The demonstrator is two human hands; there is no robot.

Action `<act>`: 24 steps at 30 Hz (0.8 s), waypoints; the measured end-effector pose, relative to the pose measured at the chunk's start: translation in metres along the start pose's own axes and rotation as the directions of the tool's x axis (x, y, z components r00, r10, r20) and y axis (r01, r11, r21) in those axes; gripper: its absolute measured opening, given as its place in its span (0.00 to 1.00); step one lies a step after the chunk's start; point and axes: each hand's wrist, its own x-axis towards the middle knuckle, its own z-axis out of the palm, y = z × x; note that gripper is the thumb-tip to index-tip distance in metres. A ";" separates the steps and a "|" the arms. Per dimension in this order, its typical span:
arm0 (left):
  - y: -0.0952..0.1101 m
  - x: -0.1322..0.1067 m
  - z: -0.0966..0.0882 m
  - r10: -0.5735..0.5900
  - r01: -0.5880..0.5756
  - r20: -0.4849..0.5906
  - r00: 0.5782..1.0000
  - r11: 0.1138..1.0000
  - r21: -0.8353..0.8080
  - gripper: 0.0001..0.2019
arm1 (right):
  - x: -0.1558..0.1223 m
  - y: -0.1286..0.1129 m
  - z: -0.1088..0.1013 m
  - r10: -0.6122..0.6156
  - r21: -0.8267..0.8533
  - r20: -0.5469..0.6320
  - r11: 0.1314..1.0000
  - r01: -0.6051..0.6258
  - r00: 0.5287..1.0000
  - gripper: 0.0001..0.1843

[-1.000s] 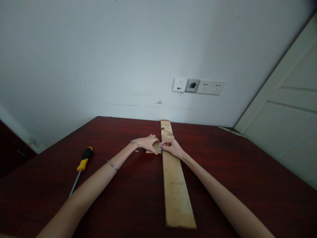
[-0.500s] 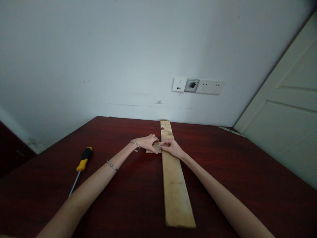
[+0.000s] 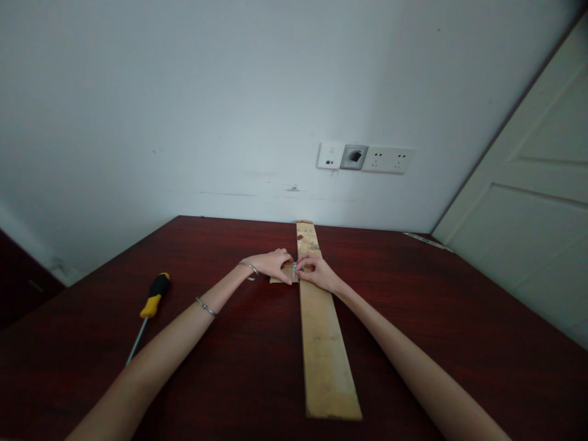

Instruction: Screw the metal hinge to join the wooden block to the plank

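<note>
A long pale wooden plank (image 3: 324, 343) lies lengthwise on the dark red table (image 3: 229, 349), running from near me to the wall. My left hand (image 3: 272, 264) rests with curled fingers on a small wooden piece (image 3: 277, 279) that butts against the plank's left edge. My right hand (image 3: 316, 271) lies on the plank and pinches a small metal part (image 3: 294, 269) at the joint between the two pieces of wood. Both hands meet there, fingertips almost touching.
A screwdriver (image 3: 149, 309) with a yellow and black handle lies on the table to the left. Wall sockets (image 3: 365, 158) sit above the table's far edge. A white door (image 3: 528, 226) stands at the right.
Hands and plank keep their places. The view has shifted slightly.
</note>
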 end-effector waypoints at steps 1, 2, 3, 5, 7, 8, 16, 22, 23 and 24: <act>0.000 0.000 0.000 0.000 0.000 0.000 1.000 1.000 0.002 0.35 | 0.000 0.000 0.000 0.002 -0.003 0.001 1.000 -0.002 1.000 0.03; 0.000 0.000 0.000 0.001 -0.001 0.000 1.000 1.000 0.003 0.34 | 0.000 0.000 0.000 0.003 -0.005 0.001 1.000 -0.003 1.000 0.03; -0.001 0.000 0.001 0.002 -0.002 -0.002 1.000 1.000 0.003 0.34 | 0.000 0.000 0.000 0.003 -0.006 -0.001 1.000 -0.003 1.000 0.03; -0.002 0.001 0.002 0.007 -0.007 -0.004 1.000 1.000 0.001 0.35 | -0.001 0.001 0.000 0.002 -0.006 -0.005 1.000 -0.002 1.000 0.03; -0.003 0.002 0.002 0.012 -0.012 -0.009 1.000 1.000 -0.004 0.35 | -0.001 0.001 0.001 -0.003 -0.012 -0.006 1.000 0.003 1.000 0.03; -0.004 0.002 0.003 0.014 -0.014 -0.010 1.000 1.000 -0.006 0.36 | -0.001 0.002 0.001 -0.005 -0.019 -0.004 1.000 0.005 1.000 0.03; -0.004 0.001 0.001 0.018 -0.019 -0.023 1.000 1.000 -0.024 0.35 | -0.002 0.002 0.001 0.002 -0.037 0.011 0.999 -0.001 1.000 0.02; -0.002 0.000 0.001 0.023 -0.024 -0.016 1.000 1.000 -0.018 0.36 | -0.001 0.001 -0.003 0.046 0.029 0.022 0.998 -0.047 0.999 0.05; -0.002 0.000 0.001 0.017 -0.017 -0.013 1.000 1.000 -0.015 0.36 | 0.000 0.001 -0.004 0.064 0.040 0.012 0.997 -0.064 0.998 0.06; -0.001 0.000 0.001 0.007 -0.008 -0.008 1.000 1.000 -0.012 0.36 | 0.000 0.003 -0.006 0.086 0.052 -0.003 0.995 -0.085 0.996 0.07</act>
